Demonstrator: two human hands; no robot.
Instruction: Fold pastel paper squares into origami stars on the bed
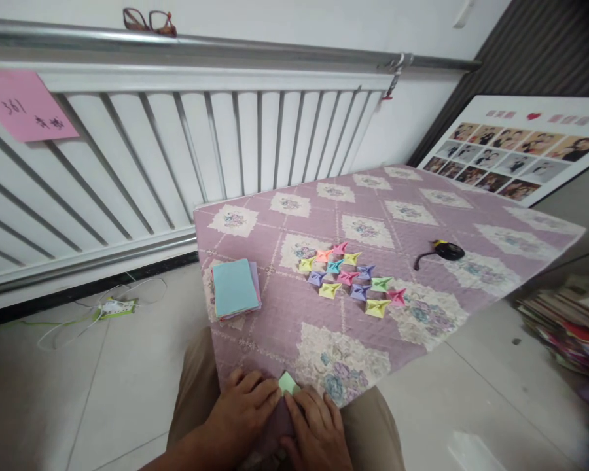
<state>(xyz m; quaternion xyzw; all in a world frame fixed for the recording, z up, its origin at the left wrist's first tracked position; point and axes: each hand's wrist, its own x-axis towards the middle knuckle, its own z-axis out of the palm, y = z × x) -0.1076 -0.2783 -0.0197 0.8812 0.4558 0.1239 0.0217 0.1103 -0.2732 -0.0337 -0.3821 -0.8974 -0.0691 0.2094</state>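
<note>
At the near edge of the table, a small piece of light green origami paper lies folded, one corner pointing away from me. My left hand is closed, its fingertips pressing on the paper's left side. From the right, my right hand grips the same sheet, index finger and thumb close to its lower part. Much of the paper is hidden under my fingers. Beyond the hands, several small folded paper boats in pink, yellow, blue, purple, green and orange stand in rows. A stack of square coloured paper, light blue on top, sits to the left.
A purple flowered cloth covers the table. Toward its right side lies a small black object with a cord. Behind is a white radiator; glasses rest on its pipe. A power strip is on the floor.
</note>
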